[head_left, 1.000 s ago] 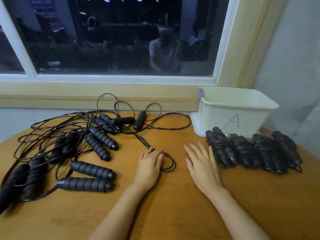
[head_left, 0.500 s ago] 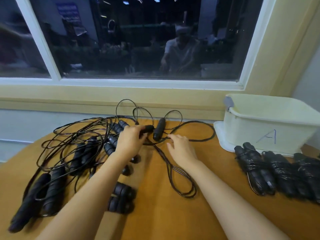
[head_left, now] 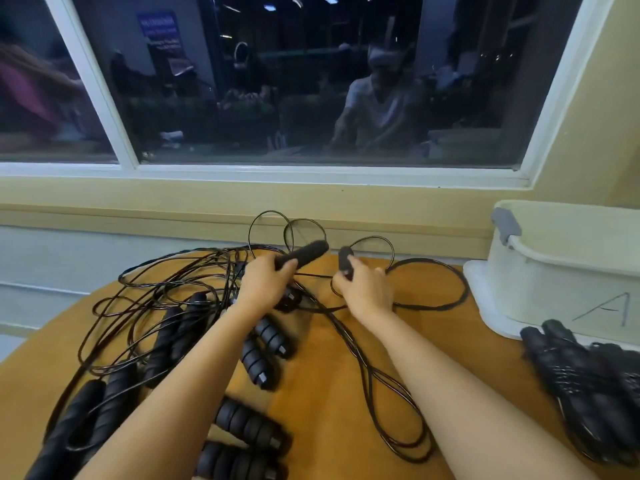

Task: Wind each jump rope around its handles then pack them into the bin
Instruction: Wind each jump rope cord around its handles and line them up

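Observation:
At the far side of the wooden table (head_left: 329,393) my left hand (head_left: 263,282) grips a black jump rope handle (head_left: 304,252), its tip pointing up and right. My right hand (head_left: 367,289) holds the second black handle (head_left: 345,259) close beside it. Their thin black cord (head_left: 433,303) loops toward the bin and trails down the table. A tangle of unwound ropes with black ribbed handles (head_left: 266,341) lies under and left of my left arm. Wound rope bundles (head_left: 588,379) lie at the right, in front of the white bin (head_left: 561,271) marked "A".
A window sill and wall run right behind the table's back edge. The bin stands on a white lid (head_left: 485,306) at the far right. Loose cord loops (head_left: 156,299) spread over the left half of the table. Bare wood shows between my forearms.
Both hands have closed on the two far handles and lifted them slightly off the table; half a second ago they were just reaching them. The view has shifted forward and left.

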A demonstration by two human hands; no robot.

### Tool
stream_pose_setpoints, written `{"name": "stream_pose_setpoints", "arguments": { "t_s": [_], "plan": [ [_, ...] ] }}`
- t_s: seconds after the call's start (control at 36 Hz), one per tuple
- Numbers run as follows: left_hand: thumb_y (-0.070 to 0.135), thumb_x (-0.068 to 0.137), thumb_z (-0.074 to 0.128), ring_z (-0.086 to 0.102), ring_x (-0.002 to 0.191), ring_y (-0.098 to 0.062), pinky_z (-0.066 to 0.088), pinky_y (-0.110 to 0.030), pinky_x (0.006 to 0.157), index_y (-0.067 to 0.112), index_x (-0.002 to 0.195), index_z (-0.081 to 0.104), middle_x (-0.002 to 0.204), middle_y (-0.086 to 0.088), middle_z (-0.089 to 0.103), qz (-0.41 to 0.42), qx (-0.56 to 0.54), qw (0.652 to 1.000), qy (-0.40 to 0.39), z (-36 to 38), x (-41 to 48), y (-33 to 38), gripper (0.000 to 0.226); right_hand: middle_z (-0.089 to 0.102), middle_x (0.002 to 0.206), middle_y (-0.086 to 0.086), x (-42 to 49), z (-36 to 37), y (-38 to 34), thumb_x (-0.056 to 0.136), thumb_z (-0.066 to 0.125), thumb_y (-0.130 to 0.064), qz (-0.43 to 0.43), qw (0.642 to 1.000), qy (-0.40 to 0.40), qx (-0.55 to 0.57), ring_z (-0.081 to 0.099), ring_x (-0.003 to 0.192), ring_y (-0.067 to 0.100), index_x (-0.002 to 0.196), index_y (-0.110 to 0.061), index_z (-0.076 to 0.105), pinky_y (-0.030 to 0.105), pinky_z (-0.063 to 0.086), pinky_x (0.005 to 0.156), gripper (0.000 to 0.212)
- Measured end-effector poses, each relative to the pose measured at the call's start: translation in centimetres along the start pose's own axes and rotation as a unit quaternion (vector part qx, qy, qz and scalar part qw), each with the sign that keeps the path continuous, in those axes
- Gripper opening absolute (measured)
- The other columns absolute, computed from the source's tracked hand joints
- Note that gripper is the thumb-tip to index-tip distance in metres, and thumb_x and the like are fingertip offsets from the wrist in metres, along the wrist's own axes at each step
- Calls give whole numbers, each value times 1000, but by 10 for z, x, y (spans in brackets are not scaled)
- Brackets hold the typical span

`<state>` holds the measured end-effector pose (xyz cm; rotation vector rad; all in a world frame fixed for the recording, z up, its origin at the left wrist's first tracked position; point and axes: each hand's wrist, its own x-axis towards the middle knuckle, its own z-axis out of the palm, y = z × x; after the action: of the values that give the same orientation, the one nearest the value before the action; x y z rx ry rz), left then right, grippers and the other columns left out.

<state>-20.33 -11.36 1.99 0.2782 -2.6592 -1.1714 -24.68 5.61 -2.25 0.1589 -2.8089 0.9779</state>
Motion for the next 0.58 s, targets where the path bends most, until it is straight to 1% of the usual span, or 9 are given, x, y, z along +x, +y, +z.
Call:
{"name": "stream_pose_setpoints", "arguments": {
  "t_s": [0.06, 0.11, 0.19, 0.28, 0.33, 0.42, 0.44, 0.53, 0.58],
  "plan": [
    [31, 102, 49, 62, 51, -7, 42, -16, 42, 11, 107, 59, 84, -8, 71, -79, -173, 982, -6, -11, -15, 15, 23, 66, 105, 3, -7, -22, -4, 101, 47, -35, 47, 978, -6, 201, 62, 96, 22, 142, -22, 50, 36, 53, 72, 43],
    [35, 104, 43, 60, 48, -10, 39, -20, 44, 14, 105, 55, 83, -9, 73, -138, -310, 940, -47, -20, -34, 29, 24, 68, 107, 5, -23, -47, -8, 102, 47, -24, 80, 928, -27, 362, 58, 83, 13, 136, -20, 53, 24, 44, 62, 34],
    [40, 103, 43, 63, 62, -16, 41, -27, 57, 14, 122, 51, 103, -14, 73, -181, -443, 867, -138, -22, -69, 42, 34, 71, 107, 6, -67, -81, -11, 101, 50, -16, 128, 852, -64, 504, 54, 69, 8, 130, -22, 50, 20, 38, 53, 30],
    [35, 101, 48, 67, 83, -24, 53, -31, 68, 5, 120, 54, 122, -20, 66, -223, -521, 801, -195, -10, -115, 52, 36, 71, 108, 7, -118, -100, -5, 99, 56, -13, 161, 805, -86, 564, 57, 69, 11, 117, -14, 58, 23, 39, 54, 18],
    [28, 101, 49, 68, 91, -30, 60, -35, 72, -1, 120, 52, 125, -24, 62, -235, -549, 773, -215, 1, -147, 57, 35, 71, 110, 9, -155, -106, 2, 98, 57, -13, 165, 805, -94, 562, 57, 71, 11, 112, -12, 62, 23, 40, 55, 15],
    [15, 101, 48, 66, 92, -33, 55, -39, 87, -5, 111, 55, 107, -23, 66, -239, -549, 764, -237, 15, -195, 63, 23, 70, 104, 7, -209, -109, 14, 98, 59, -12, 171, 822, -98, 534, 59, 74, 11, 119, -10, 59, 21, 43, 56, 21],
    [11, 101, 47, 66, 91, -33, 55, -40, 86, -6, 112, 56, 105, -23, 67, -244, -551, 760, -243, 18, -209, 63, 22, 70, 105, 6, -226, -110, 18, 97, 60, -12, 172, 829, -98, 523, 60, 76, 12, 123, -9, 56, 21, 45, 58, 26],
    [3, 99, 50, 63, 95, -40, 60, -45, 72, -12, 127, 47, 121, -33, 59, -251, -551, 752, -260, 28, -244, 63, 32, 68, 113, 8, -270, -110, 30, 95, 62, -7, 164, 837, -94, 513, 65, 85, 14, 125, -10, 51, 23, 52, 68, 32],
    [4, 99, 50, 61, 100, -41, 60, -47, 73, -11, 126, 47, 124, -32, 55, -254, -541, 754, -270, 33, -262, 61, 31, 67, 117, 11, -293, -110, 37, 94, 64, -6, 149, 844, -84, 509, 69, 90, 16, 124, -10, 50, 23, 55, 74, 33]
  ]
}}
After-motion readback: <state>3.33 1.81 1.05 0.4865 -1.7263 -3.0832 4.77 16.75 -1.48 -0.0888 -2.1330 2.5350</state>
